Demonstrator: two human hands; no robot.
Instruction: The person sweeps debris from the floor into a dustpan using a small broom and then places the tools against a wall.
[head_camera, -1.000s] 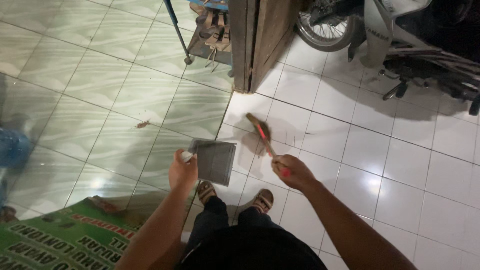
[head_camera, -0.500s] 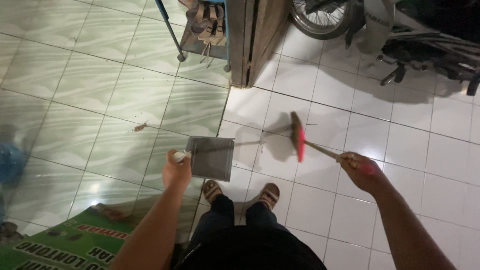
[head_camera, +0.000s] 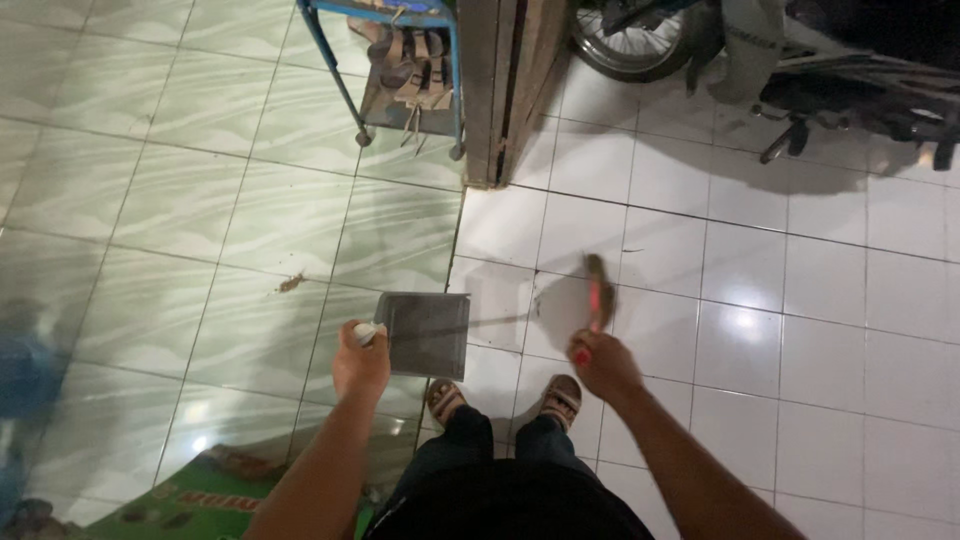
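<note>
Dustpan (head_camera: 427, 333) in L hand (head_camera: 360, 365), broom (head_camera: 597, 300) in R hand (head_camera: 600, 365)

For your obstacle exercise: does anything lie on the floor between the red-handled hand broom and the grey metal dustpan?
Nothing visible does. Only bare white floor tile separates the red-handled hand broom in the right hand from the grey metal dustpan held by the left hand.
</note>
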